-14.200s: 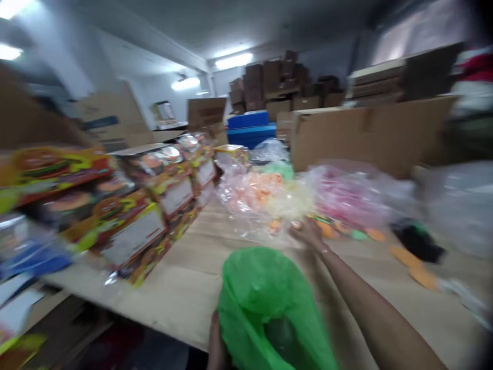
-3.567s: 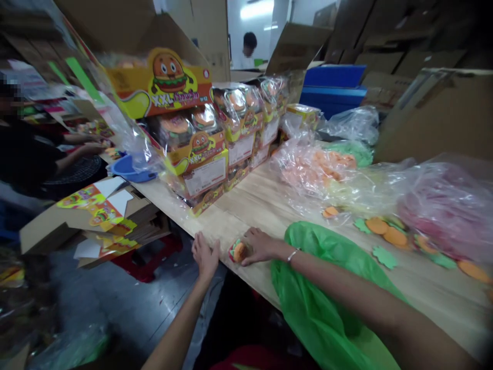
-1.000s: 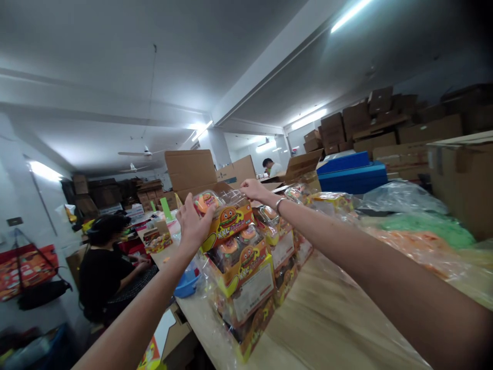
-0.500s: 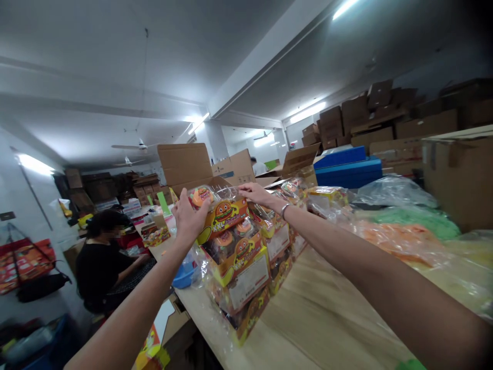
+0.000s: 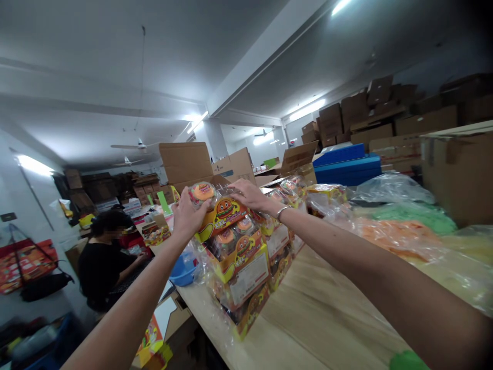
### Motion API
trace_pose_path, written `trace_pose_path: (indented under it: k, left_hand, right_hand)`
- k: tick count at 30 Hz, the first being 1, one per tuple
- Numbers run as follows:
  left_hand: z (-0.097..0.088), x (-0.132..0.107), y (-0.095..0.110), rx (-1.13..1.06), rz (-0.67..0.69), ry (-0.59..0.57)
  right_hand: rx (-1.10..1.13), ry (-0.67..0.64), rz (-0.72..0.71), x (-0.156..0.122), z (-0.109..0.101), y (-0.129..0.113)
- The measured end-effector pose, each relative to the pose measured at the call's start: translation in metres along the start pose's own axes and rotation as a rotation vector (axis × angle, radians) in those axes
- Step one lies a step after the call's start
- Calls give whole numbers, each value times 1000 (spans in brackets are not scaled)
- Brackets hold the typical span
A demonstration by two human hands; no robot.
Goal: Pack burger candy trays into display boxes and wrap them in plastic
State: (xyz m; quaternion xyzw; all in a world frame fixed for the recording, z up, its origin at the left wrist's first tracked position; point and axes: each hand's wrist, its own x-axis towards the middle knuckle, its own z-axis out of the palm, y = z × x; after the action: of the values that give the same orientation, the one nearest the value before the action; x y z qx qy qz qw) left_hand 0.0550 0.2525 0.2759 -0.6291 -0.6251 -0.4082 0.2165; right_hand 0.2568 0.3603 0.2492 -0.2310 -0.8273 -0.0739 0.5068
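Note:
A stack of yellow and orange burger-printed display boxes point(image 5: 239, 257) in clear wrap stands on the wooden table point(image 5: 316, 318). My left hand point(image 5: 186, 218) holds a round burger-shaped packet point(image 5: 203, 191) at the left top corner of the upper box. My right hand point(image 5: 248, 195) rests on the box's top edge, fingers curled over the clear wrap behind the burger card point(image 5: 222, 211). A thin bracelet sits on my right wrist.
Clear bags of orange, green and yellow pieces point(image 5: 396, 231) lie on the table at the right. Brown cartons point(image 5: 458, 169) and a blue box point(image 5: 346, 164) stand behind. A person in black point(image 5: 106, 257) sits at the left near a blue bowl point(image 5: 183, 267).
Both hands rose from the table edge to the top of the box stack. In the last second the left hand lifted the burger packet slightly and the right hand shifted left onto the box top.

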Motion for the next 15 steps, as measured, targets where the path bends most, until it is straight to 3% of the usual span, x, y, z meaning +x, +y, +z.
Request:
trace_pose_path:
  k: [7, 11, 15]
  left_hand:
    - [1, 3, -5, 37, 88, 19]
    - [-2, 3, -6, 63, 109, 9]
    - [0, -4, -9, 62, 173, 14]
  right_hand:
    - [118, 172, 110, 15, 15, -3]
    - [86, 147, 102, 11, 24, 4]
    - [14, 89, -13, -7, 23, 14]
